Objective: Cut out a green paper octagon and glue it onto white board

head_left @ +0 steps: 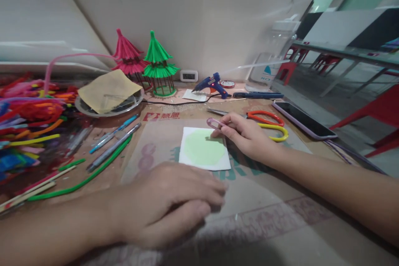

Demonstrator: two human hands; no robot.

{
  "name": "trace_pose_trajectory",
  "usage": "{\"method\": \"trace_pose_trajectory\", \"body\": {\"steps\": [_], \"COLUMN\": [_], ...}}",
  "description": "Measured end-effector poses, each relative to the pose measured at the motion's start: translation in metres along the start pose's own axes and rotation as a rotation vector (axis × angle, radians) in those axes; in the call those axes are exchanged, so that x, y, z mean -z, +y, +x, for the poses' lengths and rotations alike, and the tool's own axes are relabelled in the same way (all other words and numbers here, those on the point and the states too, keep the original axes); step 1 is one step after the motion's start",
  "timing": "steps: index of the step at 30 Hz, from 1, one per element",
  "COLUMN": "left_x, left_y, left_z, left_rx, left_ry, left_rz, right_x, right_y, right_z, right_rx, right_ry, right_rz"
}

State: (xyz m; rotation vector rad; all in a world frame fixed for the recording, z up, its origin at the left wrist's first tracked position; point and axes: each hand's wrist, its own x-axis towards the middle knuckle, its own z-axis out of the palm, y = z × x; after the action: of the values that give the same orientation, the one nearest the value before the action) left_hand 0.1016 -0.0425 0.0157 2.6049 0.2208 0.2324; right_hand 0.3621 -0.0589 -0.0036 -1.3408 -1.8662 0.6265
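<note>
A white card (185,158) with a pale green, roughly round area (204,147) on it lies on the cardboard mat (149,133). At the card's upper right edge, my right hand (246,135) pinches a small pink looped tool (213,123); its lower end is hidden by the fingers. My left hand (177,203) is nearer to me, below the card, palm down with fingers loosely extended and slightly blurred. Nothing shows in it. Just beyond my right hand lie scissors (264,117) with orange and yellow handles.
Red and green pagoda models (160,70) stand by the wall. A blue glue gun (212,85), a small clock (188,76), a bottle (264,66) and a phone (304,120) lie beyond. Pens (115,133), a bowl (109,112) and colourful pipe cleaners (28,124) occupy the left.
</note>
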Motion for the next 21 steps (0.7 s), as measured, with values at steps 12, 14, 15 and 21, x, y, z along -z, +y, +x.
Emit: {"method": "trace_pose_trajectory", "body": {"steps": [12,14,15,21], "left_x": [0.014,0.016,0.018,0.024], "left_y": [-0.024,-0.041,-0.047,-0.048], "left_z": [-0.001,-0.001,-0.001,-0.002], "left_rx": [0.119,0.084,0.063,-0.083], "left_ry": [0.252,0.09,0.038,0.033], "left_rz": [0.288,0.328,0.336,0.414], "right_x": [0.001,0.001,0.001,0.001], "right_y": [0.004,0.006,0.006,0.008], "right_z": [0.0,-0.001,-0.001,-0.002], "right_rx": [0.009,0.013,0.016,0.021], "right_ry": [-0.015,-0.024,-0.026,-0.02], "right_rz": [0.053,0.059,0.053,-0.011]}}
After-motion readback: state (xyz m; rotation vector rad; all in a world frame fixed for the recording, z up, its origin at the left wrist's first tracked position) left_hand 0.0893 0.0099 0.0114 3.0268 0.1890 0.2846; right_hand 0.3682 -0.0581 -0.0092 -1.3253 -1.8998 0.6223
